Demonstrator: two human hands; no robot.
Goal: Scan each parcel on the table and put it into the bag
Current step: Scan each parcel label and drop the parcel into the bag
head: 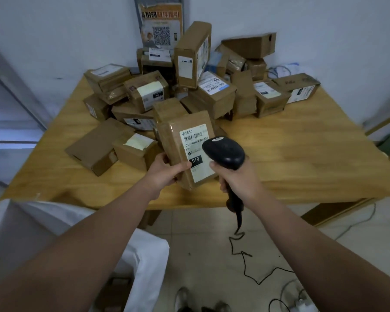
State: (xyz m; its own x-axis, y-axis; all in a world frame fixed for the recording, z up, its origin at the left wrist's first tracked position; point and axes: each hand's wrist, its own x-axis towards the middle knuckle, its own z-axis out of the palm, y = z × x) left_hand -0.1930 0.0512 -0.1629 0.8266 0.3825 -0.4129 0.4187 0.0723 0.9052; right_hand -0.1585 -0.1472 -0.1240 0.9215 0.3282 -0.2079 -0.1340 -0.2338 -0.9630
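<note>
My left hand (164,171) grips a brown cardboard parcel (176,138) by its lower left corner and holds it tilted above the table's front edge. Its white label with a barcode and "010" faces me. My right hand (236,179) is closed around the handle of a black barcode scanner (224,150). The scanner head sits just right of the label and overlaps its edge. A white bag (144,255) stands open on the floor at the lower left, with brown parcels visible inside.
Several brown parcels (214,93) are piled across the back and left of the wooden table (302,154). The scanner's black cable (243,255) trails over the tiled floor. A QR-code poster (160,28) hangs on the wall behind.
</note>
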